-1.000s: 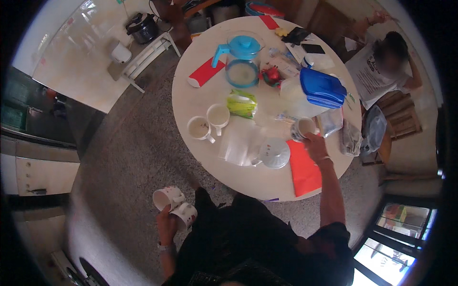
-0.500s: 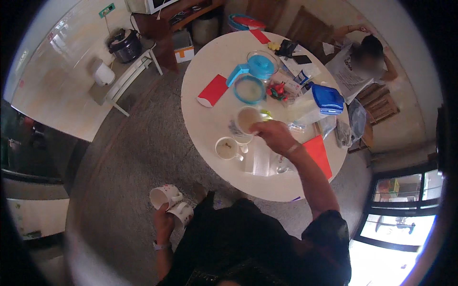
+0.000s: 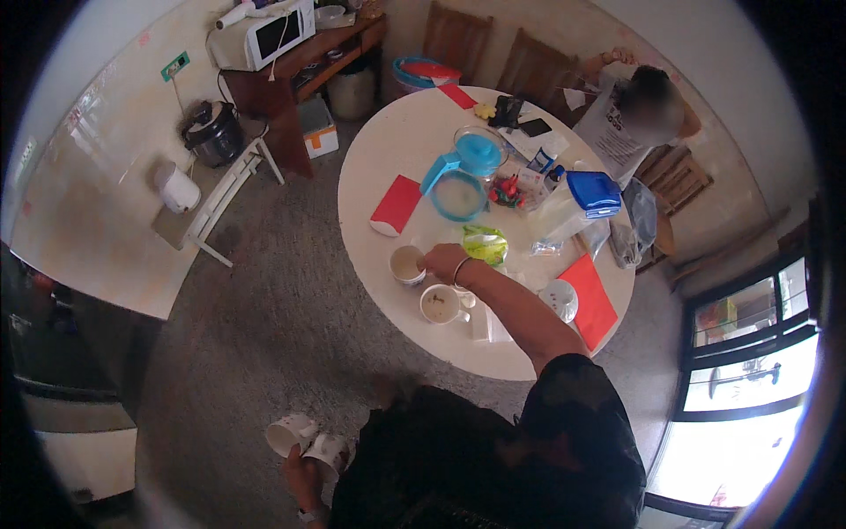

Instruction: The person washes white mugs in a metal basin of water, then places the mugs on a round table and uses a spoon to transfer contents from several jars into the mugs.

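Note:
In my right hand [image 3: 443,263] is the handle of a white mug [image 3: 406,265] with a pale inside, at the table's near-left part; I cannot tell if its base touches the tabletop. Right beside it stands a second white mug [image 3: 440,303] with brownish bits at the bottom. Low at my left side, away from the table, my left hand [image 3: 302,480] grips two white patterned mugs, one mug [image 3: 292,435] and another mug [image 3: 326,456], their mouths tilted sideways. A yellow-green packet [image 3: 486,245] lies just past my right hand.
The round table [image 3: 370,176] also carries a blue-rimmed container [image 3: 459,196], red packets [image 3: 397,204], a blue-lidded box [image 3: 594,194] and a white cup [image 3: 560,301] by my right forearm. Another person [image 3: 648,106] sits at the far right. A low bench [image 3: 207,220] with a cooker [image 3: 212,132] stands left.
My right hand has carried its mug leftward and lower, beside the other mug. The yellow-green packet is now uncovered. My left hand with its mugs sits lower in view, which has shifted.

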`<state>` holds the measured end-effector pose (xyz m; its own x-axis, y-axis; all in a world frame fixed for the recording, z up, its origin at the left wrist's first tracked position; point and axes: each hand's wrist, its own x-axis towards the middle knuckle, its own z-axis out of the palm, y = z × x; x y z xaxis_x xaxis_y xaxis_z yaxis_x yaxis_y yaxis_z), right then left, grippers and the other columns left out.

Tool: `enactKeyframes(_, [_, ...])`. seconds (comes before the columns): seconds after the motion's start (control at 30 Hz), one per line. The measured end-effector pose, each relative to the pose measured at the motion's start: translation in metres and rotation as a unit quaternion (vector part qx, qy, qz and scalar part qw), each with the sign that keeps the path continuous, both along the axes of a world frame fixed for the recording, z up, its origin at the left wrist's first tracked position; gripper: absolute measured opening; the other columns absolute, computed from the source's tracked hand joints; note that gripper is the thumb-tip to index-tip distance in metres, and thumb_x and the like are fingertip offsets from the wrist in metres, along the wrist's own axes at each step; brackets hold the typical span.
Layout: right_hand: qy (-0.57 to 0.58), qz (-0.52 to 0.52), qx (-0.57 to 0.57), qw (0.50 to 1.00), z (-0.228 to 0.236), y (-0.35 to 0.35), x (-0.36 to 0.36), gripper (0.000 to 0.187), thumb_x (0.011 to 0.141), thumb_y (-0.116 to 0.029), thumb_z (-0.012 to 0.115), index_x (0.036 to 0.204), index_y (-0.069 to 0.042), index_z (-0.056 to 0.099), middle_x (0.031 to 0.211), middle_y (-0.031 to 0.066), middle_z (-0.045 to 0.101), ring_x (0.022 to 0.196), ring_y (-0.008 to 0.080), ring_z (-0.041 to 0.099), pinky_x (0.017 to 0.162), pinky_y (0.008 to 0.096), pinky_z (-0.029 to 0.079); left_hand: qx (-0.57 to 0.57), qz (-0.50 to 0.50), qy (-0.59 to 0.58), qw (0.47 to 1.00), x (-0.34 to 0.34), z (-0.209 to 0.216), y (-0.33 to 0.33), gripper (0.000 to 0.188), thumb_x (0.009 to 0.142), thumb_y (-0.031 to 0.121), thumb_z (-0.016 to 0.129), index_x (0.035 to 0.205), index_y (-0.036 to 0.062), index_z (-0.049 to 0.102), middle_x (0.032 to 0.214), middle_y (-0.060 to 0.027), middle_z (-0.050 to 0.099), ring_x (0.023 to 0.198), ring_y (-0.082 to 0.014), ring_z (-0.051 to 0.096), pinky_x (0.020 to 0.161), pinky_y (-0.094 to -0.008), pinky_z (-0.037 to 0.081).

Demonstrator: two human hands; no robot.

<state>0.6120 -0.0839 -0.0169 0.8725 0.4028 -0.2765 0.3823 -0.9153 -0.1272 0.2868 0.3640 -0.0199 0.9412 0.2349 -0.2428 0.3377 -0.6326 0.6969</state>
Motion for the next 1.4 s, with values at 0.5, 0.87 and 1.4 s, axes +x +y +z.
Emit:
enactKeyframes(0.5, [0.098, -0.033, -0.064, 0.993, 0.01, 0.001, -0.009, 0.023, 0.072, -0.009, 0.066, 0.095, -0.009, 0.07, 0.097, 0.0162, 0.069, 0.094, 0.0336, 0.068, 0.075, 0.0436, 0.055, -0.046, -0.028, -0.052, 0.997, 0.027, 0.034, -0.021, 0.037, 0.079, -0.007, 0.049, 0.112, -0.0017, 0.065, 0.107, -0.0188, 0.069, 0.101, -0.0288, 0.065, 0.09, -0.0372, 0.049])
enactKeyframes(0.87, [0.123, 0.055, 0.065, 0.989, -0.011, -0.013, -0.026, 0.058, 0.076, -0.038, 0.071, 0.128, -0.017, 0.054, 0.11, 0.0183, 0.061, 0.102, 0.0367, 0.061, 0.088, 0.0468, 0.048, -0.129, 0.035, -0.067, 0.989, 0.004, 0.017, -0.021, 0.035, 0.079, 0.002, 0.057, 0.114, 0.0016, 0.066, 0.105, -0.0191, 0.069, 0.099, -0.0306, 0.066, 0.087, -0.0375, 0.05])
enactKeyframes(1.4, [0.022, -0.021, 0.0, 1.0, -0.053, 0.001, -0.031, 0.03, 0.075, -0.031, 0.068, 0.096, -0.01, 0.064, 0.091, 0.0211, 0.068, 0.09, 0.0397, 0.066, 0.08, 0.0511, 0.052, 0.024, 0.168, -0.001, 0.986, -0.038, 0.059, -0.083, 0.03, 0.077, 0.003, 0.058, 0.104, 0.0097, 0.069, 0.097, -0.0184, 0.069, 0.091, -0.0377, 0.067, 0.08, -0.0433, 0.053])
